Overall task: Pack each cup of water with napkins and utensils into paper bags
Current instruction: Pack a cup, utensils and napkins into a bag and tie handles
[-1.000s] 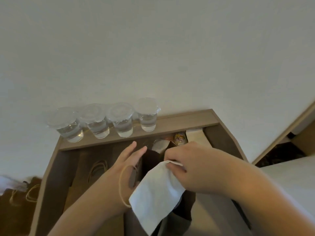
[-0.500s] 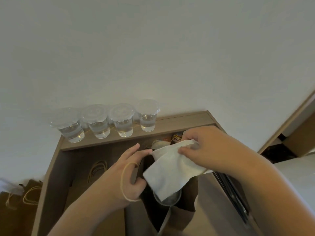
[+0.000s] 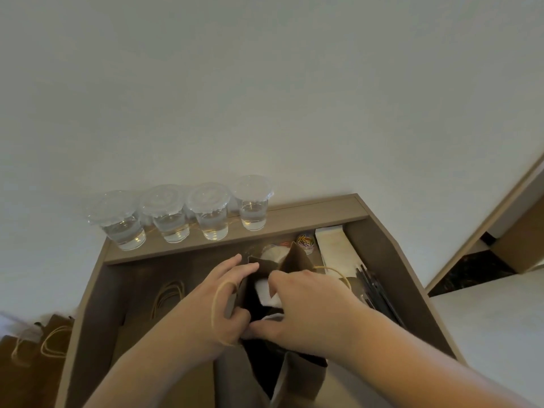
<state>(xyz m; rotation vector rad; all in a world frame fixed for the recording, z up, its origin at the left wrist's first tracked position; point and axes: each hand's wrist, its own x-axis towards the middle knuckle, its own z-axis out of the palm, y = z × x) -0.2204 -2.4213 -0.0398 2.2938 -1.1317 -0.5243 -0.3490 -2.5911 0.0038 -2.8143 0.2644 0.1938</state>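
A brown paper bag (image 3: 297, 262) stands open in the wooden tray. My left hand (image 3: 217, 301) grips the bag's left rim, its twine handle looped over the hand. Over the bag's mouth, my right hand (image 3: 306, 307) holds a white napkin (image 3: 266, 291) and pushes it down inside. A cup's clear rim shows just below the napkin, mostly hidden by my right hand. Several lidded cups of water (image 3: 212, 213) stand in a row on the tray's back ledge.
The tray's rim (image 3: 374, 228) surrounds a stack of napkins (image 3: 335, 248), black utensils (image 3: 379, 293) at the right, a cup of coloured clips (image 3: 306, 241) and flat bags (image 3: 167, 295) at the left. More brown bags (image 3: 35, 346) lie outside, far left. A white wall lies behind.
My right hand has come down from above the bag to its mouth, and the napkin has gone mostly inside. My left hand keeps hold of the rim.
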